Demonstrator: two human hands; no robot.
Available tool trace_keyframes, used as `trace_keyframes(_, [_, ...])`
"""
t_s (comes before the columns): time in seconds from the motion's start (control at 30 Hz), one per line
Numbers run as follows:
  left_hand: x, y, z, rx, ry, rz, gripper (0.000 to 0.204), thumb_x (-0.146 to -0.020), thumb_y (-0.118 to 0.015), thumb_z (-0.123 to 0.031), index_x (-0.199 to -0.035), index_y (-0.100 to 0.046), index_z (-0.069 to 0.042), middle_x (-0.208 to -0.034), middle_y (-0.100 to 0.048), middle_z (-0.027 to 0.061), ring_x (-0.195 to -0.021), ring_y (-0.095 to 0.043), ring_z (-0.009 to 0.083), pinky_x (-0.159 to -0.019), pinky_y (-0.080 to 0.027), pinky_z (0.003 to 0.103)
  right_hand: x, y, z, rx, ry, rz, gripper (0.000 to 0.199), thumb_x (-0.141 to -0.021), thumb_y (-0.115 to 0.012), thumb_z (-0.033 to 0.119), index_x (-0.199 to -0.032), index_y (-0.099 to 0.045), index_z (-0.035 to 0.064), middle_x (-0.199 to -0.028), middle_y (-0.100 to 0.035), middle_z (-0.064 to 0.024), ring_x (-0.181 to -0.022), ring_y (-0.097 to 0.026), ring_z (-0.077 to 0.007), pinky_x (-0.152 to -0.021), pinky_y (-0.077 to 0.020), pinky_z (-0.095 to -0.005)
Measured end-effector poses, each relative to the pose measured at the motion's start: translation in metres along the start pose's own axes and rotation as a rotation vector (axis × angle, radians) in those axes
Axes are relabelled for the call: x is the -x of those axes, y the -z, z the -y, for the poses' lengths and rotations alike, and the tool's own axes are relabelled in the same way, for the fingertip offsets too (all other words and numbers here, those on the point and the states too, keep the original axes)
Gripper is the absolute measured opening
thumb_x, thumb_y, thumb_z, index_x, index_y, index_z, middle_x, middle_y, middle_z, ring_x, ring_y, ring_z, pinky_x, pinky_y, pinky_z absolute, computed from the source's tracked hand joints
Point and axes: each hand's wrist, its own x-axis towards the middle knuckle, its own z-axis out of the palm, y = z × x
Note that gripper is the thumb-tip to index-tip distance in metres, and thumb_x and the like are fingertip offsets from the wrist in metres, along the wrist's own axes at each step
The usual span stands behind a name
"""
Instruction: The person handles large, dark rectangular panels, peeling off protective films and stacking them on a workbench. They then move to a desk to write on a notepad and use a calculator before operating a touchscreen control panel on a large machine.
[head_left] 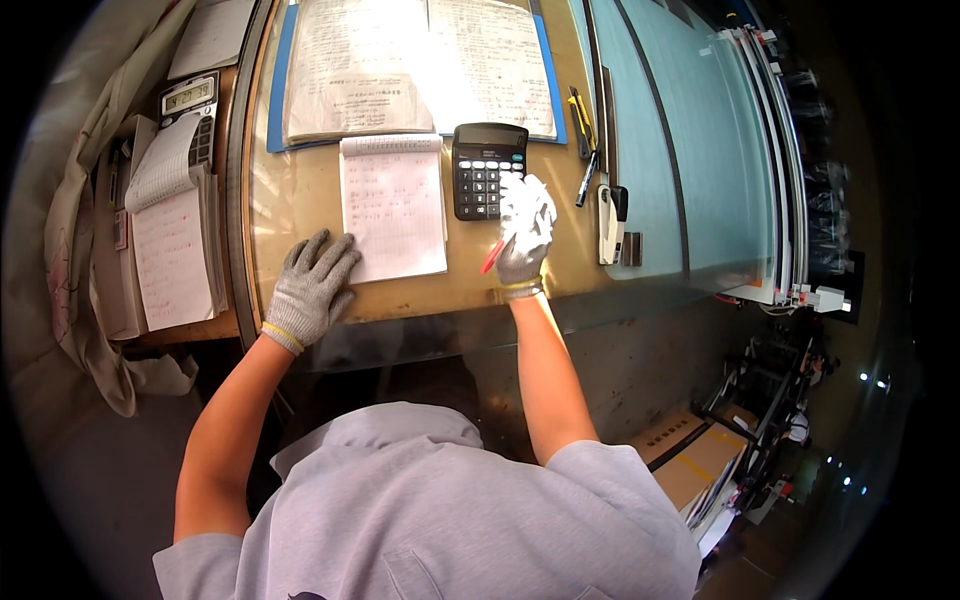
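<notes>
Glass-covered tabletop is carrying a notepad and a black calculator side by side. I am seeing the left hand lying open and flat, fingertips touching the notepad's lower left corner. The right hand is closing around a red pen while reaching over the calculator's keys. I am judging that steady paper and single-finger key presses are serving best.

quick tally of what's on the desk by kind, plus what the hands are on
Calculator: 1, under the right hand, which holds a red pen
Notepad: 1, left hand flat at its edge
Blue clipboard with sheets: 1
Red pen: 1
Black pen: 1
Yellow utility knife: 1
White stapler-like tool: 1
Total: 7
</notes>
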Motion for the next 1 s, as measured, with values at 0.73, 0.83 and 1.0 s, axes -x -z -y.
trace_keyframes(0.73, [-0.002, 0.002, -0.001, -0.007, -0.010, -0.010, 0.054, -0.083, -0.065, -0.028, -0.132, -0.051, -0.010, -0.145, -0.043, 0.0083, -0.134, -0.037, 0.0366, -0.111, -0.029, 0.049, -0.010, -0.017, -0.014, 1.272, 0.442, 0.199, 0.025, -0.083, -0.057, -0.001, -0.105, -0.065, 0.0043, -0.100, -0.065, -0.0129, -0.095, -0.060, -0.0307, -0.086, -0.0470, -0.0403])
trace_keyframes(0.83, [-0.001, 0.001, -0.001, 0.000, -0.002, -0.012, 0.054, -0.083, -0.065, -0.028, -0.132, -0.051, -0.010, -0.145, -0.044, 0.0084, -0.133, -0.038, 0.0367, -0.111, -0.030, 0.049, -0.012, -0.026, -0.009, 1.523, 0.860, 0.394, 0.023, -0.083, -0.056, -0.002, -0.103, -0.064, 0.0029, -0.092, -0.063, -0.0109, -0.086, -0.060, -0.0250, -0.078, -0.0491, -0.0344])
trace_keyframes(1.0, [-0.001, 0.001, -0.001, 0.004, -0.016, -0.026, 0.054, -0.083, -0.066, -0.028, -0.132, -0.051, -0.010, -0.144, -0.044, 0.0084, -0.132, -0.039, 0.0365, -0.111, -0.030, 0.049, 0.001, -0.030, -0.017, 1.272, 0.442, 0.266, 0.021, -0.079, -0.059, -0.001, -0.099, -0.065, 0.0028, -0.095, -0.065, -0.0139, -0.088, -0.061, -0.0312, -0.079, -0.0482, -0.0401])
